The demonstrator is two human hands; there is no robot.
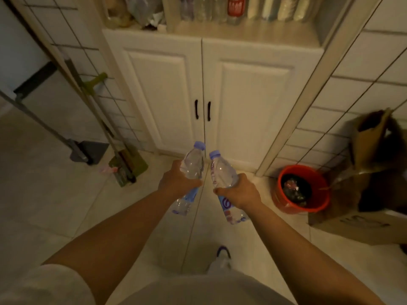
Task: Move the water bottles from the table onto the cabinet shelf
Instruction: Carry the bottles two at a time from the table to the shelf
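My left hand (176,181) grips a clear water bottle (193,164) with a blue cap and blue label around its middle. In my right hand (240,191) is a second, similar water bottle (221,170). Both bottles tilt forward, their caps close together, in front of the white cabinet doors (253,102). Above the doors runs the cabinet shelf (242,31), where several bottles (207,9) stand in a row at the back, one with a red label (236,7). No table is in view.
A mop and broom (123,164) lean on the tiled wall at left. At right, on the floor, stand an orange bucket (284,194) and cardboard boxes (370,172). Bags (136,12) fill the shelf's left part. My shoe (223,252) shows below.
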